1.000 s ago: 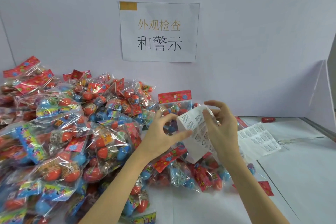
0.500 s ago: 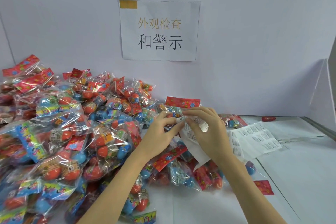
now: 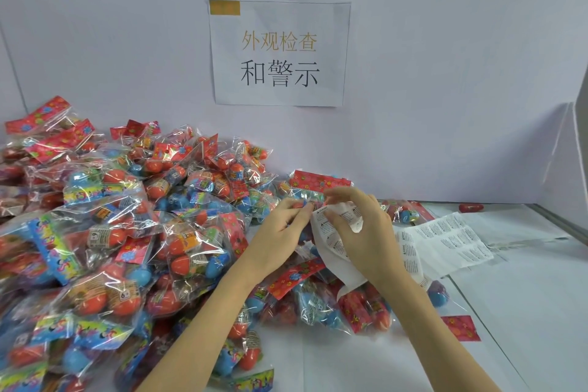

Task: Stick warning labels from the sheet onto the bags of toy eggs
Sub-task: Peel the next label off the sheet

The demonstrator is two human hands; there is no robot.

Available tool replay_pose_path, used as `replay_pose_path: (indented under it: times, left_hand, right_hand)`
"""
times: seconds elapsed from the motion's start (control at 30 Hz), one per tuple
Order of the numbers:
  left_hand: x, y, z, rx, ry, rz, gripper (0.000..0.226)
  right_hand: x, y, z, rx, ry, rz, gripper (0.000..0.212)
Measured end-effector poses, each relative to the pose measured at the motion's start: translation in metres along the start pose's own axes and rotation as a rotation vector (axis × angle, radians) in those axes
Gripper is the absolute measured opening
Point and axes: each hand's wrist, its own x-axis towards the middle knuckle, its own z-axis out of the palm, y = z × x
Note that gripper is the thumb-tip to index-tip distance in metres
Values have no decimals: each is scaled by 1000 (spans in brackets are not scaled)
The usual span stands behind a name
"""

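Note:
A large heap of clear bags of toy eggs [image 3: 133, 232], orange and blue with red headers, covers the left of the table. One bag with a red header [image 3: 318, 182] lies just behind my hands. A curled white label sheet [image 3: 331, 245] is held over it. My right hand [image 3: 366, 239] wraps the sheet, thumb and forefinger pinching near its top edge. The fingertips of my left hand [image 3: 280, 229] pinch the sheet's upper left corner where it meets the bag. Whether a label is peeled off is hidden by the fingers.
A second label sheet [image 3: 445, 242] lies flat on the white table [image 3: 525, 312] to the right. Loose bags lie under my forearms [image 3: 359, 309]. A red header card [image 3: 463, 328] and a small red piece [image 3: 471, 207] lie near the right. A paper sign [image 3: 280, 52] hangs on the back wall.
Both hands have lowered the label sheet from an upright, spread position down onto the red-header bag, which has dropped too. The sheet is now more curled under my right hand.

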Motion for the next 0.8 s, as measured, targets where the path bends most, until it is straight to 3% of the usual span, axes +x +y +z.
replay_pose_path:
  times: [0.13,0.23,0.33,0.47,0.7,0.8]
  left_hand:
    - [1,-1,0,-24,8,-4,60]
    - [-1,0,0,-47,11,-19,53]
    - [-2,2,-1,-49,0,-31,48]
    - [-1,1,-1,-64,10,-45,51]
    - [2,-4,-1,-93,132,-62,47]
    - [2,-3,-6,-193,301,-8,25]
  right_hand:
    - [0,-1,0,35,23,28,30]
    - [-1,0,0,60,14,58,36]
    - [-1,1,0,14,16,39,19]
    - [1,1,-2,40,0,35,17]
    - [4,-5,-10,391,45,134,5]
    - [5,-5,-16,448,158,195,5]
